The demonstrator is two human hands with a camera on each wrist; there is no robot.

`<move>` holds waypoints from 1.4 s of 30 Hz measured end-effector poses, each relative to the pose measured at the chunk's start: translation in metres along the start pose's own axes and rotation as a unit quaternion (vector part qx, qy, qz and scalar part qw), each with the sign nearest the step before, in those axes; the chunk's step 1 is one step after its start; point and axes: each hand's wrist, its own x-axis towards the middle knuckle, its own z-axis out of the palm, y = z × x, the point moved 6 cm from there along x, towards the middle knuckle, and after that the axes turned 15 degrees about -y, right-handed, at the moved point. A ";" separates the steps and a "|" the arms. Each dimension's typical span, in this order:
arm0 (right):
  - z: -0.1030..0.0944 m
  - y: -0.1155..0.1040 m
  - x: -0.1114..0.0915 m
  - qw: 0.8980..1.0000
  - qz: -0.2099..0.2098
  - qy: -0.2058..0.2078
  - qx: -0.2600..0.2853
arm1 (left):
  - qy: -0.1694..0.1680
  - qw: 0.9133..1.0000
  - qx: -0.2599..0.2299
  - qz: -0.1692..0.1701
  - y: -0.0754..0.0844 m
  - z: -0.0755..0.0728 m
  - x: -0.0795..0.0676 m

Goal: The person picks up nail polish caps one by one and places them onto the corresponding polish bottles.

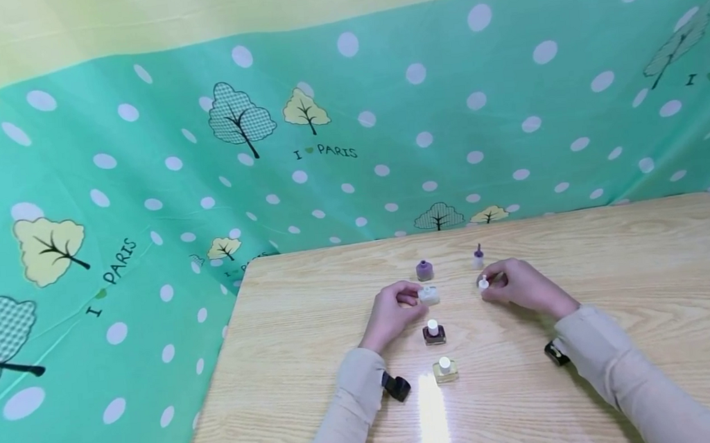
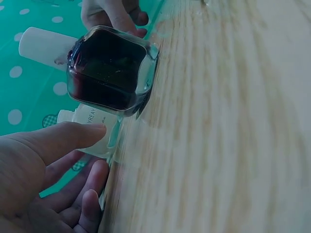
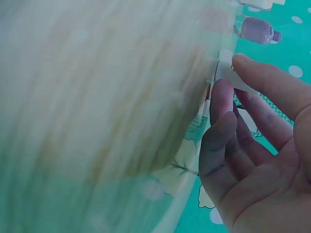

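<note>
1. Your left hand [image 1: 393, 312] pinches the white bottle [image 1: 429, 296] between thumb and fingers; it stands upright and uncapped on the table [image 1: 648, 282]
2. Your right hand [image 1: 521, 285] pinches a small white cap [image 1: 484, 284], to the right of that bottle
3. Just beyond your right hand stands an upturned cap with a purple brush [image 1: 479, 256], close enough to knock
4. Just past the white bottle sits the uncapped purple bottle [image 1: 424, 271]
5. On your side, near your left hand, the capped dark bottle [image 1: 434, 337] partly blocks the white one in the left wrist view
6. Nearer you stands the capped pale yellow bottle [image 1: 445, 374]
7. Behind the table hangs a dotted green curtain [image 1: 386, 142]
</note>
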 end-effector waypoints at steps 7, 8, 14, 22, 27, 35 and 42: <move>0.001 0.000 -0.003 1.000 0.009 0.006 -0.009 | 0.009 1.000 -0.004 0.004 -0.002 -0.001 -0.001; 0.001 0.000 -0.004 1.000 0.013 0.006 -0.006 | 0.010 1.000 -0.005 0.003 -0.003 -0.001 -0.002; -0.002 -0.001 -0.015 1.000 0.021 0.015 0.005 | 0.023 1.000 -0.006 0.007 -0.004 -0.006 -0.010; -0.002 -0.005 -0.027 0.999 0.009 0.029 0.018 | 0.039 0.999 -0.002 0.010 0.000 -0.010 -0.027; -0.003 -0.007 -0.035 0.999 0.008 0.045 0.013 | 0.047 0.999 -0.001 0.004 0.007 -0.013 -0.037; -0.004 -0.020 -0.049 0.998 0.009 0.061 0.001 | 0.064 0.997 0.018 0.024 0.022 -0.015 -0.057; -0.003 -0.039 -0.060 0.997 -0.019 0.080 -0.007 | 0.073 0.995 0.040 0.049 0.040 -0.015 -0.073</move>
